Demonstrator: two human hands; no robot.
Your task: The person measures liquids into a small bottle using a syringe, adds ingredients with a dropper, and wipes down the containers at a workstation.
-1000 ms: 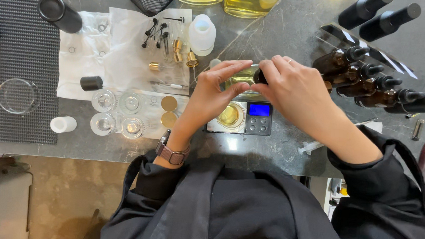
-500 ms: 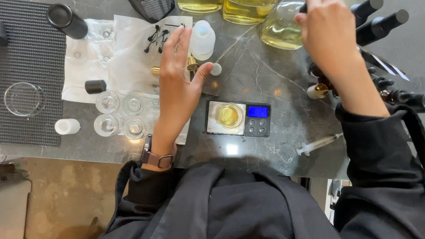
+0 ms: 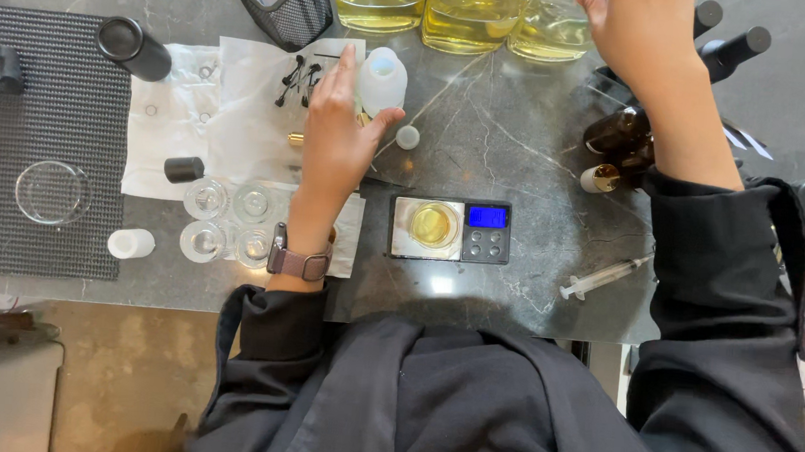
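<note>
Hands now apart, left hand point(image 3: 333, 136) open beside white bottle point(image 3: 381, 75), right hand point(image 3: 632, 25) moved up to flask point(image 3: 550, 31), grip unclear.

White plastic bottle point(image 3: 381, 80) – upright, uncapped, beside small white cap point(image 3: 409, 137)

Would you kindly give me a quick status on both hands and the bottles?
Left hand open, flat on white paper, beside small white bottle. Right hand on clear flask of yellow liquid at table's far edge. Glass dish on scale clear of both.
</note>
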